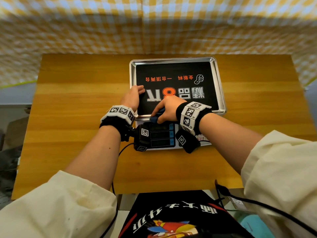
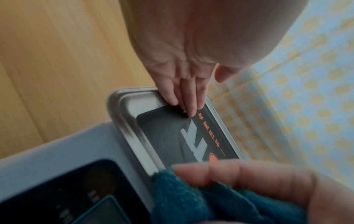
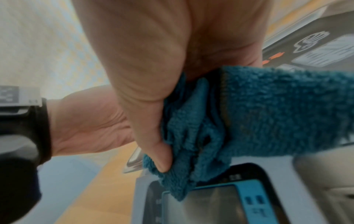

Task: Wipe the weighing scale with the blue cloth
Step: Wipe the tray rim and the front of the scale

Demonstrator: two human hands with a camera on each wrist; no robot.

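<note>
The weighing scale (image 1: 176, 100) stood on the wooden table (image 1: 77, 103), toward its far edge and right of centre, with bare wood open along the left side and the near edge. Much of its front panel (image 1: 161, 136) was hidden in the head view behind both wrist cameras, so only part of the stacked displays showed; the keys to the right were too covered to make out. The right hand (image 1: 169, 109) sat at the near rim of the steel pan (image 1: 221, 93), fingers curled tightly round the bunched blue cloth (image 3: 239, 115), of which only a small tuft showed from above. In the right wrist view the cloth hung over the pan's near rim and its lowest fold touched the top edge of the display. The left hand (image 2: 184, 84) lay at the pan's left rim, fingers straight and together, tips down on the black printed sheet (image 1: 180, 73) lining the pan, gripping nothing. The far right of the pan was cut off and blurred in both wrist views.
</note>
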